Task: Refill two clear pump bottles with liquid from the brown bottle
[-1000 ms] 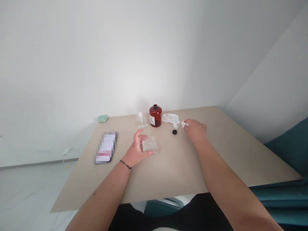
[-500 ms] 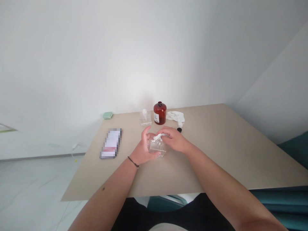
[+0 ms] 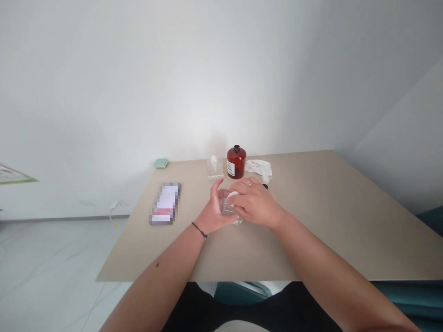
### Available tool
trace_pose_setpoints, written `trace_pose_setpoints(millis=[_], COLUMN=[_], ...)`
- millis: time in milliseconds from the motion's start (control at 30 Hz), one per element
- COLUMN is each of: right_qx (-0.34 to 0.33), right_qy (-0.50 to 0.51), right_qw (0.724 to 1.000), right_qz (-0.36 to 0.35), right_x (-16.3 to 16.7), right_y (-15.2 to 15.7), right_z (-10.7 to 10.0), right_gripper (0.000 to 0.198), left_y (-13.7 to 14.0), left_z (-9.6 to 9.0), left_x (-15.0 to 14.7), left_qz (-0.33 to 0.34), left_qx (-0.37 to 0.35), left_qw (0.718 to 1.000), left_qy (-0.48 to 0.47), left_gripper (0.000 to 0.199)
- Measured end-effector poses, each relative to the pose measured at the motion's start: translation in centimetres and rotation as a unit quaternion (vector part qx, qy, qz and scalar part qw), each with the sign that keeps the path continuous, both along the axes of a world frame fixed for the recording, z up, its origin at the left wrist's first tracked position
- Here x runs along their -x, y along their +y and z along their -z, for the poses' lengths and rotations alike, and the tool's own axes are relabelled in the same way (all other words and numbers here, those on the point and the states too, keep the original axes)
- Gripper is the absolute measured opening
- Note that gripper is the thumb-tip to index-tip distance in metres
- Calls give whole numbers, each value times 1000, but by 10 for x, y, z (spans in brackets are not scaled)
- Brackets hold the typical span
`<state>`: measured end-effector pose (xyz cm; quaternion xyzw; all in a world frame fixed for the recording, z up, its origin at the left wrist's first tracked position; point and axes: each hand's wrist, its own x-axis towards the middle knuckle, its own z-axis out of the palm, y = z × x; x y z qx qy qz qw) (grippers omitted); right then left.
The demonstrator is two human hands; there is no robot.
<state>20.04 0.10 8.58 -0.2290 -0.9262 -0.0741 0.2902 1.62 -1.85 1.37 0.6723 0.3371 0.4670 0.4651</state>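
My left hand (image 3: 218, 210) is wrapped round a clear square bottle (image 3: 226, 210) just above the front middle of the table. My right hand (image 3: 254, 201) is closed over a white top (image 3: 233, 196) at the bottle's mouth; it looks like a pump head, mostly covered by the fingers. Behind my hands stands a brown bottle (image 3: 236, 163) with a white label and an uncapped neck. To its left is a second clear square bottle (image 3: 215, 170) with a white top. A black cap (image 3: 265, 186) lies partly hidden behind my right hand.
On the left of the table lies a phone (image 3: 165, 203) with a blurred screen. A small green case (image 3: 161, 163) sits at the back left edge. Crumpled white tissue (image 3: 259, 167) lies right of the brown bottle, with a small whitish thing (image 3: 266, 178) by it. A wall rises behind.
My right hand has moved over the white top, covering more of it with its fingers. My left hand keeps hold of the clear bottle. The whole view has shifted slightly.
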Motion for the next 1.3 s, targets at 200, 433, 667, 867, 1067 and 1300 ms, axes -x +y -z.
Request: trace_pose_setpoints(millis=[200, 433, 667, 867, 1067, 1300], right_qx=[-53, -68, -19, 117, 243, 312], right_qy=[9, 47, 121, 196, 272, 311], right_qw=[997, 993, 992, 974, 930, 895], right_qz=[59, 84, 43, -1, -47, -71], right_x=[-9, -14, -21, -20, -17, -16], right_y=[-6, -4, 7, 8, 8, 8], right_z=[12, 22, 29, 33, 37, 37], right_gripper=[16, 24, 27, 33, 30, 22], left_y=[3, 2, 2, 2, 2, 1], left_z=[-3, -2, 0, 0, 0, 1], left_x=[-1, 1, 2, 3, 4, 6], left_qz=[-49, -61, -33, -15, 21, 87], left_qx=[53, 84, 53, 37, 22, 34], left_qw=[997, 991, 991, 991, 992, 987], left_qy=[-27, -83, -120, -124, -120, -130], left_gripper=[113, 113, 108, 106, 108, 107])
